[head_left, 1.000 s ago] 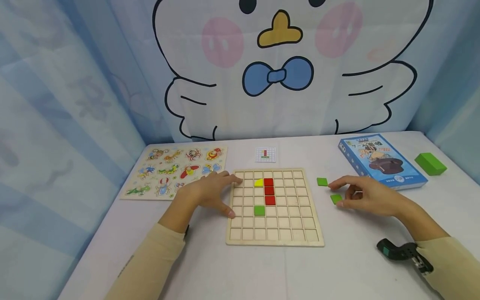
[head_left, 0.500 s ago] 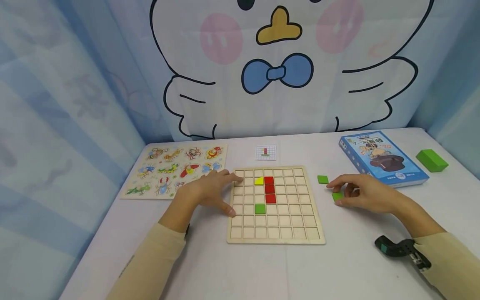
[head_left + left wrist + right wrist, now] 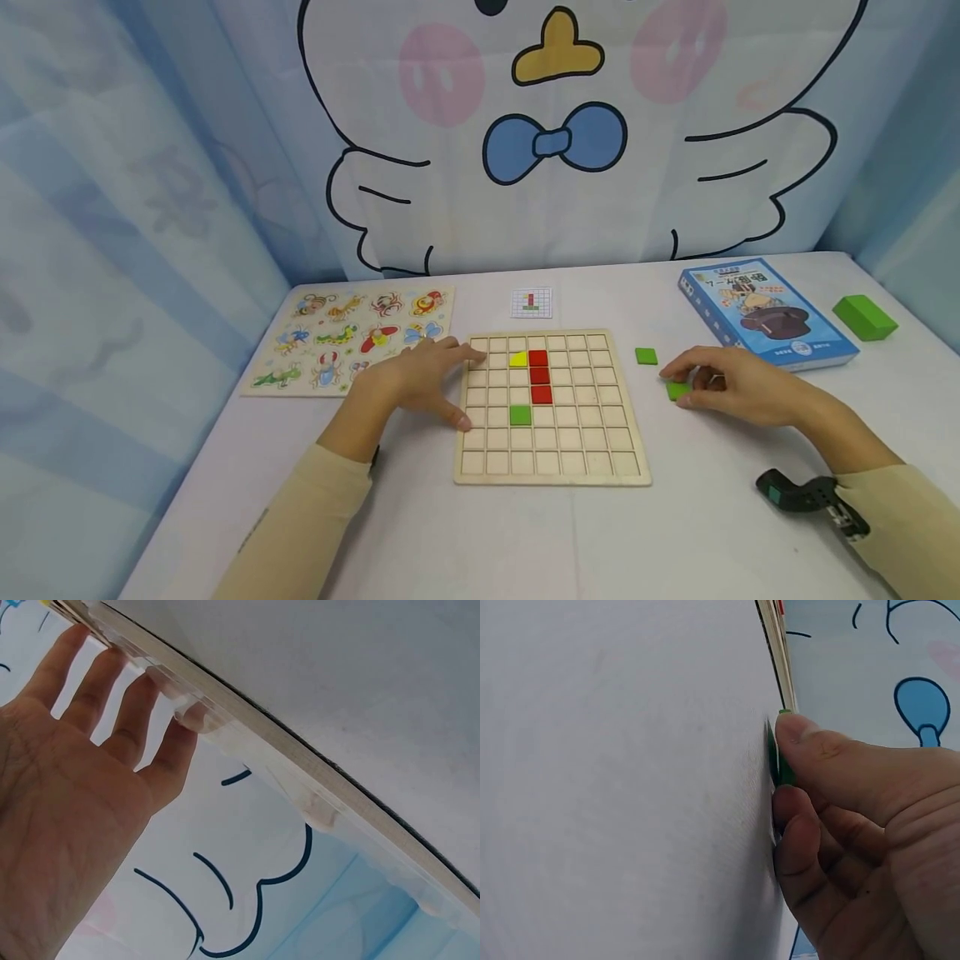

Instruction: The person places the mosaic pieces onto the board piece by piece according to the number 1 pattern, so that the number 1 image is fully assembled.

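My right hand pinches a green square tile between thumb and fingers, low over the white tablecloth. Part of that tile is hidden by the fingers. In the right wrist view the thumb lies on the face of the green tile. Another green tile lies just beyond the fingertips. With thumb and fingers spread, my left hand touches the left edge of a wooden grid board. On the board sit a yellow piece, a column of red tiles and one green tile.
A small pattern card lies behind the board. The insect puzzle board is at the back left, partly behind my left hand. At the back right are a blue box and a green block. A printed curtain hangs behind the table.
My right hand's fingers have closed in on the nearer green tile, covering more of it. The left hand keeps its place at the board. The head view has tilted slightly downward.
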Demonstrator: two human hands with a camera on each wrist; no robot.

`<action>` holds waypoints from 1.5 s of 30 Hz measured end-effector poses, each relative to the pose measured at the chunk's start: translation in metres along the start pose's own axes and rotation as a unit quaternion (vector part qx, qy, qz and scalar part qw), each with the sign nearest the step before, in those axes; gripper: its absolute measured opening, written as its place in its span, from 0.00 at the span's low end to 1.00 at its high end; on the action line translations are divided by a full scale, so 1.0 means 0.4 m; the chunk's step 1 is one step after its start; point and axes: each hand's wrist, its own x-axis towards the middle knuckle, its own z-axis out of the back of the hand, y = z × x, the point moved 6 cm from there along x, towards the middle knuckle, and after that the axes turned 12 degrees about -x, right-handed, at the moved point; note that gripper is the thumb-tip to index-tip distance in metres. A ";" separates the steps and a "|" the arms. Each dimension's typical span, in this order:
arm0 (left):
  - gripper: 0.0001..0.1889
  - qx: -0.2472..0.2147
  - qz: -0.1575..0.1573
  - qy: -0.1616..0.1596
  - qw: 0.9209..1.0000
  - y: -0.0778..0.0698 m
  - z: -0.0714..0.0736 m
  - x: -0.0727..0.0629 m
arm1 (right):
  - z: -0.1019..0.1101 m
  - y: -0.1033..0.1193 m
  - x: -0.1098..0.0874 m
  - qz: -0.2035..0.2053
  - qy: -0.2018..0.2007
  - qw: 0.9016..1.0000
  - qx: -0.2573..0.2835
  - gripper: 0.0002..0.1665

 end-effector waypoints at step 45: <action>0.52 -0.013 0.008 0.004 1.000 0.004 0.002 0.001 | 0.001 0.163 0.045 0.107 -0.031 0.992 0.066 0.17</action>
